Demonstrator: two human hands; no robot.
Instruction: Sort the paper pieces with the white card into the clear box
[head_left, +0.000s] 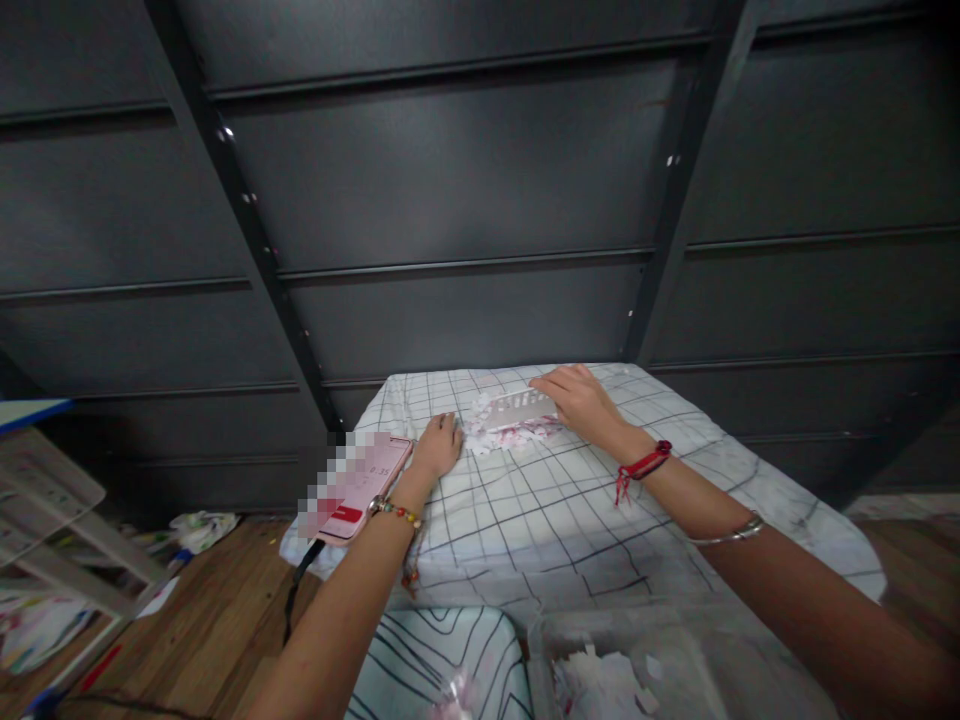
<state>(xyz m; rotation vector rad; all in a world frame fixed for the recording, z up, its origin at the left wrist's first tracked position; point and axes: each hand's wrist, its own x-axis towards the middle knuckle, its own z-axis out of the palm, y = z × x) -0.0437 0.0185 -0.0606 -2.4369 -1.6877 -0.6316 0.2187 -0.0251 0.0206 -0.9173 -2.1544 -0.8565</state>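
My right hand (581, 400) grips the right end of a thin, pale, flat piece with a row of slots or raised marks (517, 408), whose exact kind I cannot make out. It is held tilted just over a small heap of white and pinkish paper scraps (499, 438) on the white checked cloth (517, 510). To the left of the scraps, my left hand (439, 443) rests on the cloth, its fingers slightly bent and apart, with nothing visible in them.
A phone (364, 490) with a cable lies left of my left wrist. In front are a clear plastic box (544, 625) holding paper scraps and a striped cushion-like surface (442, 650). Dark metal panelling (465, 180) rises behind the cloth. A white shelf (60, 480) stands at left.
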